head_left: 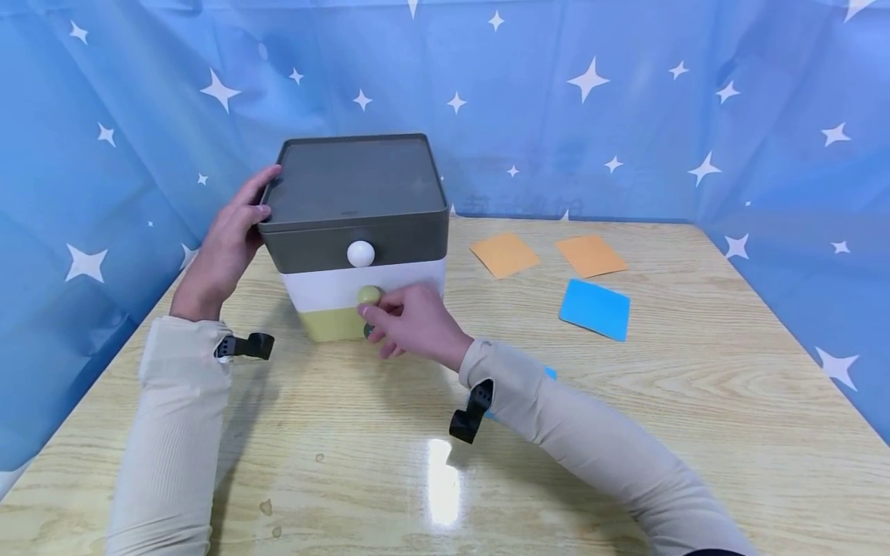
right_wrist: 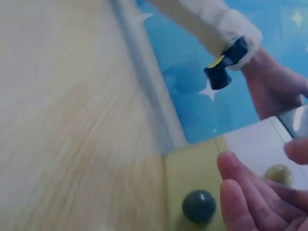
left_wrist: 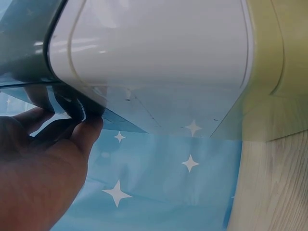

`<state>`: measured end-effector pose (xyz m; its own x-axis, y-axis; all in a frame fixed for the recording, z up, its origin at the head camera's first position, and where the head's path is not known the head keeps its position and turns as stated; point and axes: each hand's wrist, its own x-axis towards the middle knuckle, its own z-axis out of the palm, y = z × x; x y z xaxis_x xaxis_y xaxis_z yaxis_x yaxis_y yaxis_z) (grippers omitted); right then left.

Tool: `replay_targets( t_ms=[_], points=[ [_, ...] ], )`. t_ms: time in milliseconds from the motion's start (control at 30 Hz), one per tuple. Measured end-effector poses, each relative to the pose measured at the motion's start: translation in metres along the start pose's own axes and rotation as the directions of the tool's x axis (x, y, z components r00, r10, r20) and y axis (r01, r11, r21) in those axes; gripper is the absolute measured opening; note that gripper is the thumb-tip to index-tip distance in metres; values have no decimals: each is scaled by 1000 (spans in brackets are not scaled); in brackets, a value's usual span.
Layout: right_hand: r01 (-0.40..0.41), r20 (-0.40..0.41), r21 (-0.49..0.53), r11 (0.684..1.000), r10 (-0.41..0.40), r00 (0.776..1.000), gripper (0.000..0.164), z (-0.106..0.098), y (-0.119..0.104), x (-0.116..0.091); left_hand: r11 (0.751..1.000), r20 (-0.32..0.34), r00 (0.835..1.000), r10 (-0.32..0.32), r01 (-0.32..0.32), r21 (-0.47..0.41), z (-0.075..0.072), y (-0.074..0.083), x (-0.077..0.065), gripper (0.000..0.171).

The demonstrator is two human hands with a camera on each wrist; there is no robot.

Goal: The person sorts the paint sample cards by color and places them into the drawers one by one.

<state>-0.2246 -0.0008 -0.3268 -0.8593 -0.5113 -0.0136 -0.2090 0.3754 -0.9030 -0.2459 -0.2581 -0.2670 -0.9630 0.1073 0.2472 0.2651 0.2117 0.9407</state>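
Observation:
A stacked drawer box [head_left: 354,177] has a dark grey top, a white middle and a yellow-green bottom drawer. My left hand [head_left: 225,239] rests against its upper left side, with thumb and fingertips at the lid's rim. In the left wrist view that hand [left_wrist: 43,168] touches the dark part's side. My right hand [head_left: 420,324] is at the white drawer's front, pinching the round yellow-green knob [head_left: 369,295] between thumb and index finger. Below it, the dark green knob [right_wrist: 198,206] of the bottom drawer shows. A white knob [head_left: 361,253] sits on the dark drawer.
Two orange squares [head_left: 505,255] and a blue card [head_left: 595,309] lie on the wooden table [head_left: 695,371] right of the box. Another blue piece [head_left: 551,373] is mostly hidden under my right forearm. A blue starry curtain [head_left: 528,100] hangs behind.

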Motion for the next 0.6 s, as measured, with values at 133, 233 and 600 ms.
replay_targets(
  t_ms=[133,233,600],
  points=[
    [-170,30,172,970,167,986,42,3,0,4,1000,0,1000,2,-2,5,0,0,-1,56],
    [-226,36,262,938,225,974,44,6,0,6,1000,4,1000,5,-5,0,0,0,-1,56],
    [-255,25,345,903,263,964,43,7,0,12,1000,6,1000,5,-5,-14,0,0,-1,56]
  ],
)
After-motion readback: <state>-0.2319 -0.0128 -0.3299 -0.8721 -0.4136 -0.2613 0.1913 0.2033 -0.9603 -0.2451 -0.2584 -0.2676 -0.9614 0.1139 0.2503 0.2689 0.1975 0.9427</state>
